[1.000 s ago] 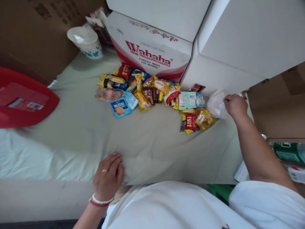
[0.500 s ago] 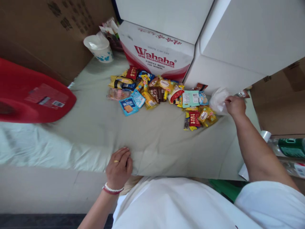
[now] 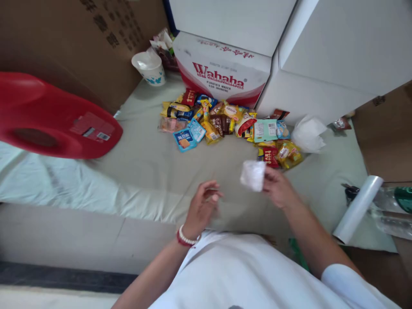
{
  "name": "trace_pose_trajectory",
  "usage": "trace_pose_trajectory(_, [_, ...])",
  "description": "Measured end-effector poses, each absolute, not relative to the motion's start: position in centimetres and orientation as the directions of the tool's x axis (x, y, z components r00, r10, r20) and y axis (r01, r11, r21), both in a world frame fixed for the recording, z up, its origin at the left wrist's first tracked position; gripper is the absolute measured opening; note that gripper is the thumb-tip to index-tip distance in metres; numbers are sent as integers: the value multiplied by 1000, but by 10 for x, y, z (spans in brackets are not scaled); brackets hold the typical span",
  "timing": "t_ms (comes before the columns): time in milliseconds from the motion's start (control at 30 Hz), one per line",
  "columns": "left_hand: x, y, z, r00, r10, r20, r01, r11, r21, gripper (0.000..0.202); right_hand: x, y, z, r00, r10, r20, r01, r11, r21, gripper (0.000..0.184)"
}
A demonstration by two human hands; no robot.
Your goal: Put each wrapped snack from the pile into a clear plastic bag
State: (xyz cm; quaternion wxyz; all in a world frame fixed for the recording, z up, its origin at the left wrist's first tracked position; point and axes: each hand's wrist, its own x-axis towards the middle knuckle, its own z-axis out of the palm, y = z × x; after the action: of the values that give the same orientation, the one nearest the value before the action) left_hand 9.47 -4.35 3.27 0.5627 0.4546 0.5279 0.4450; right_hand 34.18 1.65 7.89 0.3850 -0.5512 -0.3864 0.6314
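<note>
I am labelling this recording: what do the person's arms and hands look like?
The left hand and right hand are gloveless. A white beaded bracelet and a dark red band circle the left wrist; the right sleeve is short and white.

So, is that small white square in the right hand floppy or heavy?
Perhaps fairly stiff: the small white square looks flat though the right hand grips only one side. Probably light, being so small and flat.
</note>
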Motion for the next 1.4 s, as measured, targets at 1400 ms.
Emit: trace_pose_trajectory(1400, [46,-23,12,-218,906,-362,-19,367,930,22,293,8,31,210,909,-359,-273,-299,-915,38])
